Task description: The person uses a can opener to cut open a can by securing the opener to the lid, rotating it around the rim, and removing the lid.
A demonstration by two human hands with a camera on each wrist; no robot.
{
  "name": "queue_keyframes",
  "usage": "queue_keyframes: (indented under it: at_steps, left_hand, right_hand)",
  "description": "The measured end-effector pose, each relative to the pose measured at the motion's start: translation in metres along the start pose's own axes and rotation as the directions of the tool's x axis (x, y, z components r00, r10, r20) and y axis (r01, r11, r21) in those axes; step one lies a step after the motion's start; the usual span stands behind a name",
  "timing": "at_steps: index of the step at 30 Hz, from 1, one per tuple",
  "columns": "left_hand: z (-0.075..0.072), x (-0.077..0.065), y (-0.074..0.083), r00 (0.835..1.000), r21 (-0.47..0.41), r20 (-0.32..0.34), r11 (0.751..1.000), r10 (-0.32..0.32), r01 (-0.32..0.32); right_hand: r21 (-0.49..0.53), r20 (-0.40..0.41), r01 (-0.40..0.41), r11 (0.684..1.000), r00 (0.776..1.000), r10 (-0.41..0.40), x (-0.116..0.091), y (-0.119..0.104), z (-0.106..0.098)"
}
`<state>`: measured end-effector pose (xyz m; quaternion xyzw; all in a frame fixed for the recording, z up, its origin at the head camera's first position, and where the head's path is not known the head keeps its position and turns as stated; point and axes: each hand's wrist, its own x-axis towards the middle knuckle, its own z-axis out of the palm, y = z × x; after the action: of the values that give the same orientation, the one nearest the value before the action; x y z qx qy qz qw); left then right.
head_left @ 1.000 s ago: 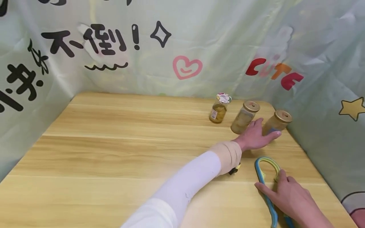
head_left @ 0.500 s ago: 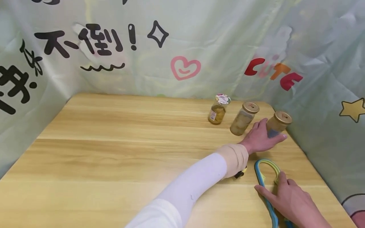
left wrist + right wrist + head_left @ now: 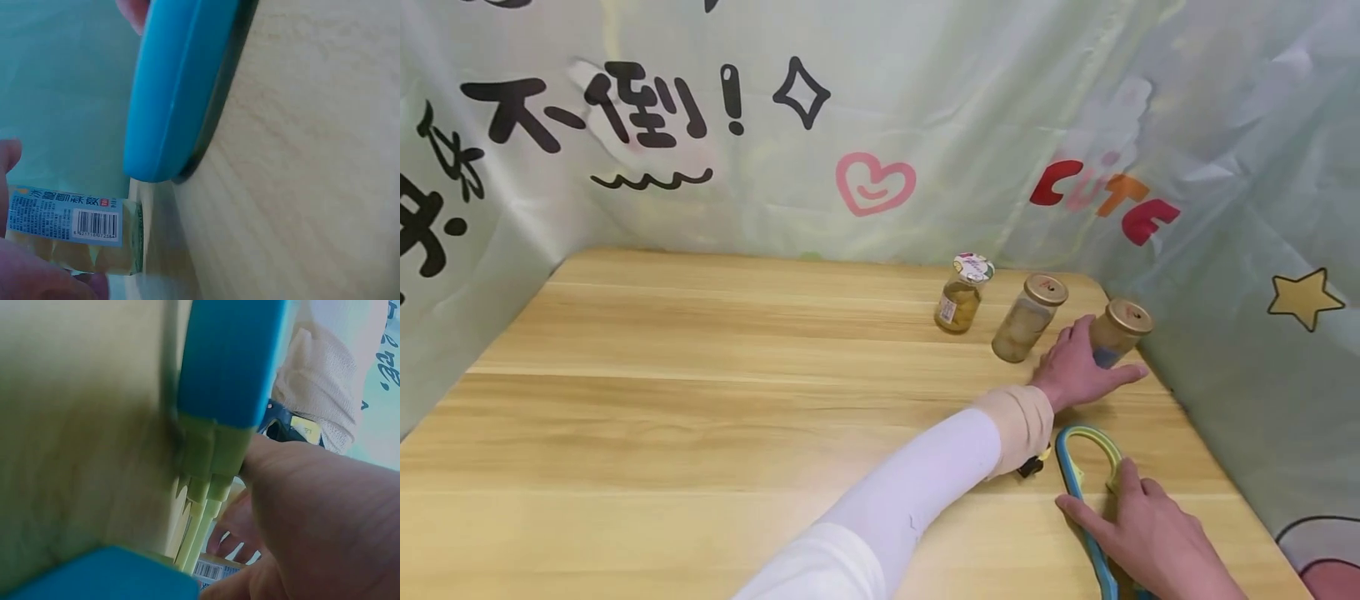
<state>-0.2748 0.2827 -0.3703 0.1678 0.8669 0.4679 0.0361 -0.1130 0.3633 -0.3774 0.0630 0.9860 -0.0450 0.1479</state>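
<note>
At the table's right side, my left hand (image 3: 1078, 371) holds a glass jar (image 3: 1112, 335) with a gold lid, its thumb stretched across the front. In the left wrist view the jar (image 3: 69, 231) shows a blue label with a barcode, between thumb and fingers. My right hand (image 3: 1157, 533) grips a blue and yellow jar opener (image 3: 1065, 458), thumb on one handle and fingers on the other. Yellow teeth line the inside of the opener (image 3: 206, 456) in the right wrist view. The opener's loop points towards the held jar, apart from it.
Left of the held jar stands another gold-lidded jar (image 3: 1024, 323). A smaller jar (image 3: 958, 300) with a patterned lid is beyond it. All are on the wooden table (image 3: 700, 417). A printed cloth (image 3: 925, 100) hangs along the back and sides.
My left hand has moved right, from between the two gold-lidded jars onto the right-hand one. My right hand keeps its grip on the jar opener. The head view has shifted slightly.
</note>
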Motion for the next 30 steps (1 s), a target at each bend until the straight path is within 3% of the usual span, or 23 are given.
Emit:
queue_keyframes:
  at_steps: [13,19,24,30]
  left_hand:
    - [0.0,0.012,-0.003,0.996,-0.053,-0.088,0.998,0.036,-0.041]
    - [-0.004,0.009,-0.002,0.999,-0.064,-0.046,0.998,0.008,-0.011]
    - [-0.009,0.005,0.0,1.0,-0.025,-0.018,1.0,-0.012,0.011]
    - [-0.017,-0.002,0.002,0.998,0.047,0.053,0.999,0.021,-0.023]
  right_hand:
    - [0.012,-0.025,-0.003,1.0,1.0,0.003,-0.002,-0.001,0.0]
    - [0.006,-0.011,-0.007,1.0,1.0,0.007,-0.005,-0.006,0.003]
    - [0.009,-0.019,0.012,1.0,1.0,-0.012,-0.007,-0.009,0.004]
    - [0.012,-0.042,0.037,0.999,0.998,-0.036,-0.007,-0.007,0.001]
